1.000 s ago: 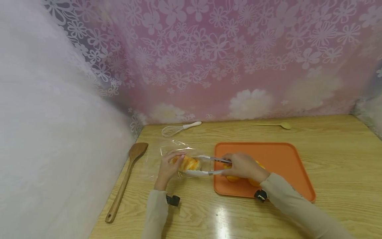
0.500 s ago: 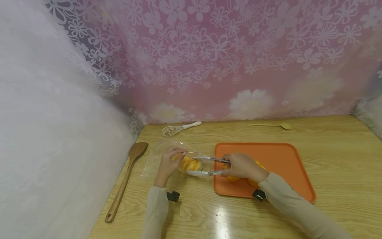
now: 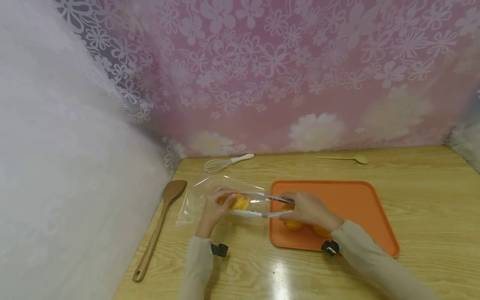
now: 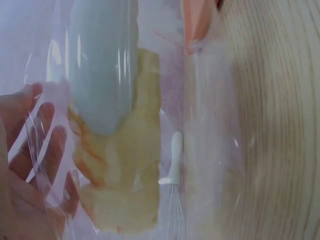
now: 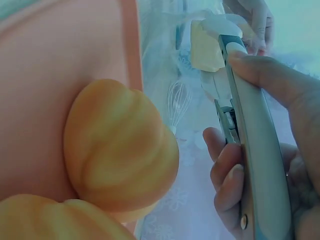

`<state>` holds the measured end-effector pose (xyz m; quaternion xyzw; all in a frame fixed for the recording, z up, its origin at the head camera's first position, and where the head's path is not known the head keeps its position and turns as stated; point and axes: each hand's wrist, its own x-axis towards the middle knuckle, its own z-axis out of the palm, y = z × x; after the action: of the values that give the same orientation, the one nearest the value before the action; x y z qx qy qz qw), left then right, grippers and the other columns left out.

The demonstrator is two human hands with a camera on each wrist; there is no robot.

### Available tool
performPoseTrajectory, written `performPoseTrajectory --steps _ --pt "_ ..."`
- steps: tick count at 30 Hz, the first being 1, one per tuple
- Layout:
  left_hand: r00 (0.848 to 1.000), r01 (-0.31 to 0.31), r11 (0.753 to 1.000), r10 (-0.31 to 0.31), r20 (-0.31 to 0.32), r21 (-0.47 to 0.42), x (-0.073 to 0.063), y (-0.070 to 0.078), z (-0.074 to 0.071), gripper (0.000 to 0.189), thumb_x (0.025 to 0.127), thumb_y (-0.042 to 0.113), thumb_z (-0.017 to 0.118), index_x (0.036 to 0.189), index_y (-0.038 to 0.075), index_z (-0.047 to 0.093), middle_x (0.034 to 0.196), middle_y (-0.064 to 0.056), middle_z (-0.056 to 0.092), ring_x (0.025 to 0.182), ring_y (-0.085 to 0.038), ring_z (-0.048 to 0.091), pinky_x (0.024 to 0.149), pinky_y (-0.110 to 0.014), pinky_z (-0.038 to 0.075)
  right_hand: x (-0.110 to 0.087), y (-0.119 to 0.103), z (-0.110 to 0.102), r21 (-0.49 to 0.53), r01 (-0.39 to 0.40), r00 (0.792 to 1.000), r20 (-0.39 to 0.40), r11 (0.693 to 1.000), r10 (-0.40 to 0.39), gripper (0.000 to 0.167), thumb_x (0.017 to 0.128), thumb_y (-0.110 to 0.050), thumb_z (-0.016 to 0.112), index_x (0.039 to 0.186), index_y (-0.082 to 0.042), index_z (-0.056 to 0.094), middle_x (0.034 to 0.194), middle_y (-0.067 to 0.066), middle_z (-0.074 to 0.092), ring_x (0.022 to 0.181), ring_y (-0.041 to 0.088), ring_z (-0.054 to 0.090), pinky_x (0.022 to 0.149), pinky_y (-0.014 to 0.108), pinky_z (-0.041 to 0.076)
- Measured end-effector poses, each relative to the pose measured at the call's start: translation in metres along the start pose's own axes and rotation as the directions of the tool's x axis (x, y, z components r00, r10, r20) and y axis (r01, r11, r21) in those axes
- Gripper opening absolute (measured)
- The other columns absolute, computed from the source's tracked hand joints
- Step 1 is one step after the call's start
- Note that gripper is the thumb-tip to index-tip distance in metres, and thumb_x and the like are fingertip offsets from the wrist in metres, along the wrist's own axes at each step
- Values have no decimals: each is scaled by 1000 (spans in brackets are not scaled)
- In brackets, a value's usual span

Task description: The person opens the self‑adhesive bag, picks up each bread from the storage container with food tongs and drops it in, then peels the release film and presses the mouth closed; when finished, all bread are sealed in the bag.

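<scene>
A clear plastic bag spreads over the table's left part, and my left hand grips its edge. Inside lies a golden bread roll, partly behind my left fingers in the head view. My right hand grips metal tongs over the tray's left side. The white tong tips reach into the bag and lie along the roll, close over it in the left wrist view. Below my right hand sit two more golden rolls, partly hidden by it in the head view.
Under those rolls lies an orange tray. A whisk and a yellow spoon rest near the back wall. Along the left edge lies a wooden spatula.
The bread roll has shifted slightly left, further under my left hand. The bag's film has spread and moved around it. Both hands keep nearly the same places.
</scene>
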<state>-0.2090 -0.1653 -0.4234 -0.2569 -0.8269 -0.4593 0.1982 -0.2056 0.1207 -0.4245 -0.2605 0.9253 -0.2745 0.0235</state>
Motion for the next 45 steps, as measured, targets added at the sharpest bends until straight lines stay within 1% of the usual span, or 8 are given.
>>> performPoseTrajectory --steps 7,20,26,27,30,34,38,45 --pt "999 -48 999 48 7 -7 3 8 2 10 83 -10 68 93 -8 72 92 -20 70 91 -36 63 89 -35 53 14 -6 5 -50 -2 1000 18 999 3 52 78 -42 80 114 -7 67 76 -3 65 59 7 48 53 24 39" --pt "993 -119 991 117 35 57 7 6 -2 6 83 -8 69 89 -8 73 86 -20 70 87 -36 64 84 -41 54 24 -18 5 -119 -11 997 70 993 20 49 77 -37 82 110 -4 68 82 3 69 62 8 54 55 26 45" --pt "999 -45 999 45 20 25 6 5 -4 8 86 -7 68 92 -9 72 90 -22 70 92 -37 64 89 -43 54 17 -15 5 -76 -17 999 43 997 21 56 77 -41 82 118 -6 67 93 5 73 67 7 59 60 28 50" --pt "999 -36 999 35 19 16 5 0 -4 9 86 -5 68 93 -7 73 91 -20 70 92 -36 64 90 -42 54 15 -14 6 -66 -11 999 34 998 13 57 76 -42 81 119 -7 67 94 5 73 68 7 59 60 28 50" --pt "1000 10 1000 -10 29 -6 4 0 -3 10 88 -3 67 95 -6 73 94 -20 70 95 -35 63 92 -39 53 13 -11 9 -47 7 1000 10 999 -6 58 77 -43 81 121 -8 66 94 4 73 67 6 57 60 28 49" --pt "999 15 1000 -14 37 -16 3 7 -4 10 87 -4 67 96 -7 72 93 -21 70 92 -35 62 88 -32 53 14 -10 12 -46 20 1000 -9 999 -20 58 77 -42 80 121 -8 66 93 4 73 64 5 53 59 27 48" --pt "999 -5 1000 6 36 -17 4 8 -3 10 86 -5 68 95 -7 73 92 -21 69 90 -35 62 87 -32 54 17 -10 12 -55 23 1000 -17 998 -24 59 79 -40 80 124 -6 65 101 8 74 67 7 58 61 30 52" --pt "998 30 999 -27 61 -41 4 5 -4 11 87 -4 67 96 -7 73 92 -22 69 92 -29 62 89 -31 53 19 -11 16 -78 53 997 -57 996 -57 62 77 -40 81 125 -5 65 104 9 74 73 14 66 61 32 54"
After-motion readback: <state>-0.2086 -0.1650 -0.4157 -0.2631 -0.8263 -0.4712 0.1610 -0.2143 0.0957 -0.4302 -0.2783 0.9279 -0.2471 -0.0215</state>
